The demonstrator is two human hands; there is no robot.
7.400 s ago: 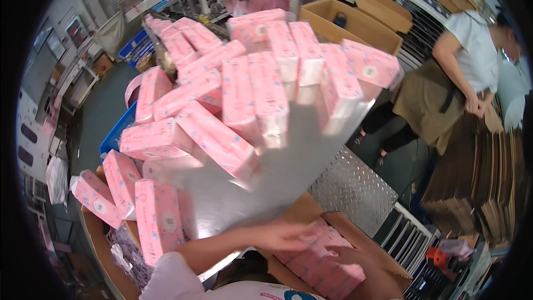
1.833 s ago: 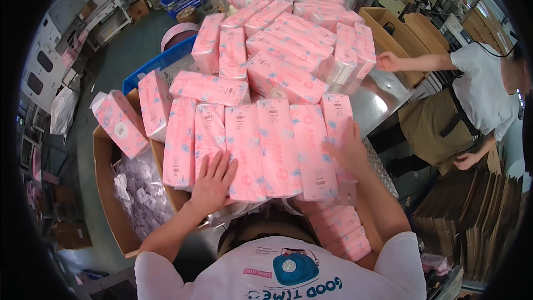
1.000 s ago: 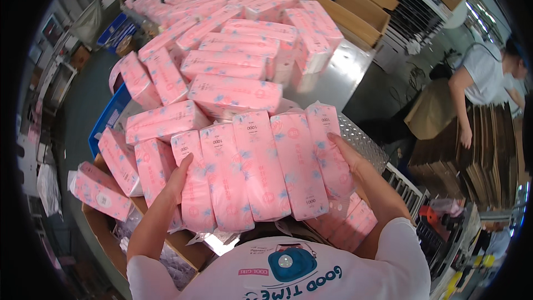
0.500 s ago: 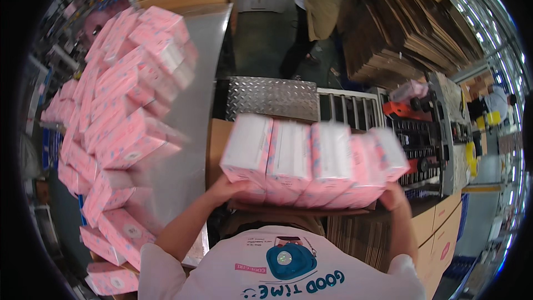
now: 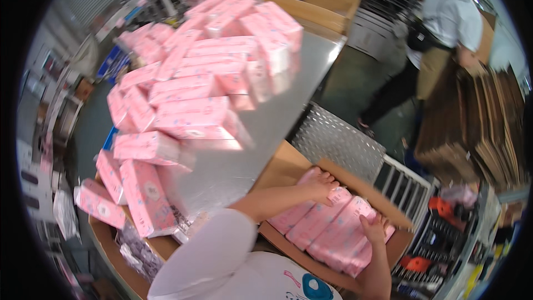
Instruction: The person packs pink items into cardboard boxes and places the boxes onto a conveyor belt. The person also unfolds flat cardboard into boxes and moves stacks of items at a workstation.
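A row of pink tissue packs (image 5: 327, 225) lies side by side inside an open cardboard box (image 5: 400, 247) in front of me. My left hand (image 5: 321, 184) rests on the far end of the packs with its fingers spread. On the right part of the row lies my right hand (image 5: 375, 226), its fingers apart and touching the wrapping. Neither hand is wrapped round a pack. The box's flaps stand folded outward, and its lower side is partly hidden by my right forearm.
Left of the box, a metal table (image 5: 272, 116) bears a heap of loose tissue packs (image 5: 191, 116). Beyond the box are a diamond-plate panel (image 5: 338, 133) and a roller conveyor (image 5: 408, 186). A person (image 5: 444, 28) stands near stacked flat cardboard (image 5: 472, 128).
The packs, earlier held in a row between both hands over the box, now sit inside it. My hands have moved onto their tops. The view has swung left.
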